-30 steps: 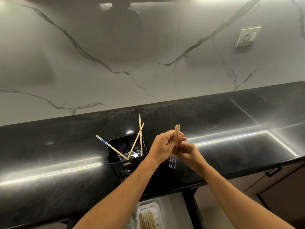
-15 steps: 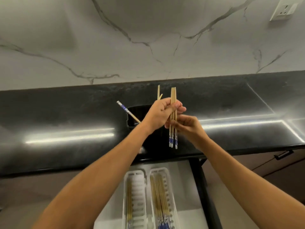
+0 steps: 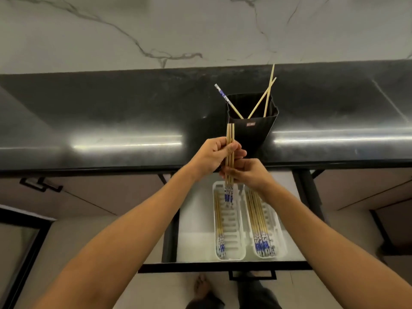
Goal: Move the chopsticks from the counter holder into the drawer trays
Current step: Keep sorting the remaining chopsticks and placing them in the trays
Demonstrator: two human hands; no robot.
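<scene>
The left hand (image 3: 213, 155) curls its fingers round a bunch of sticks (image 3: 230, 134), straight up over the left tray (image 3: 231, 258). The right hand (image 3: 248, 175) pinches them lower down. A loose grip could let some slip and land crooked, outside the tray. Three more sit in the holder (image 3: 252, 133)

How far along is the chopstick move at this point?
Done: a few chopsticks already lie in the left tray, more in the right tray. In hand: the left hand and right hand hold a bundle above the open drawer. Left: three chopsticks lean in the black holder.
</scene>
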